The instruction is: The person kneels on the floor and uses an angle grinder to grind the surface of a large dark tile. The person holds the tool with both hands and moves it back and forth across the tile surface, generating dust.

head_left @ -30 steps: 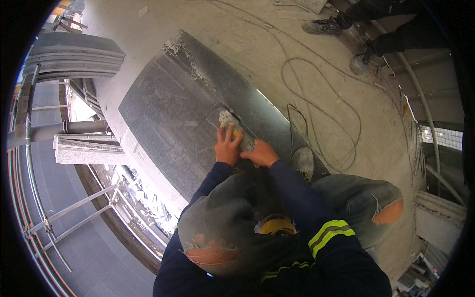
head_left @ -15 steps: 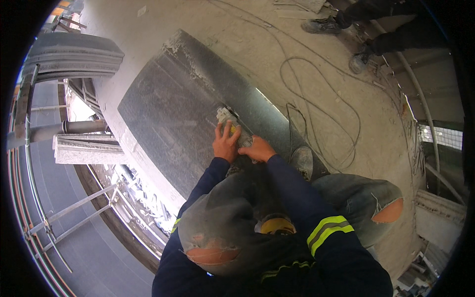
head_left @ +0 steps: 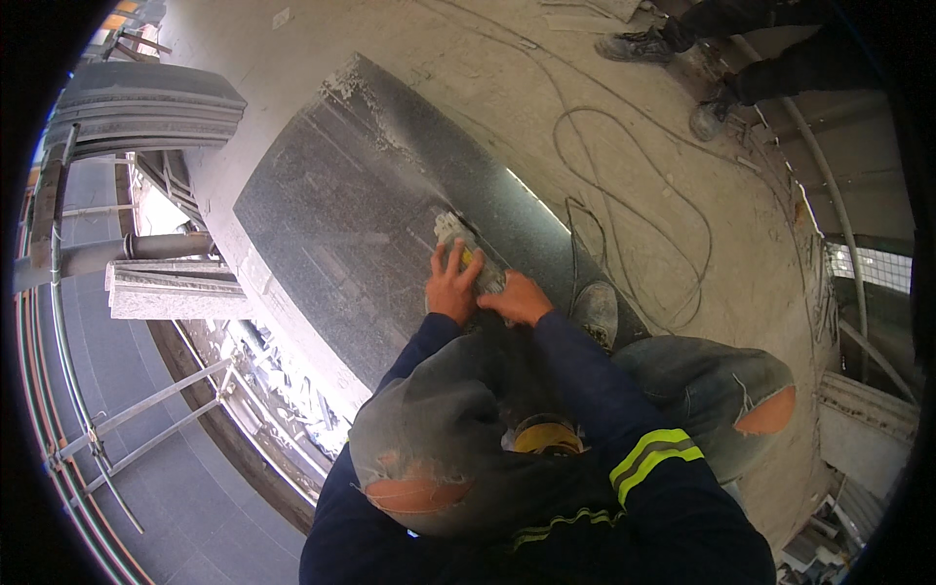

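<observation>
A dust-covered angle grinder [head_left: 450,230] rests against the dark grey stone slab [head_left: 322,195], at a straight line running along the slab's length. My left hand [head_left: 451,287] is closed over the front part of the tool. Behind it, my right hand [head_left: 520,298] is wrapped round the tool's body. Pale dust streams off the slab's surface just ahead of the grinder's head. The disc itself is mostly hidden under the guard and dust. My knees are bent on either side of my forearms, with one shoe [head_left: 595,314] at the slab's right edge.
A looped cable [head_left: 634,146] lies on the dusty floor [head_left: 468,97] to the right. Another person's shoe [head_left: 639,47] shows at the far right. On the left are stacked slabs [head_left: 146,102], scaffold tubes [head_left: 146,409] and a drop beyond the ledge.
Both hands and the grinder have shifted slightly to the right. A plume of dust now shows more strongly ahead of the tool.
</observation>
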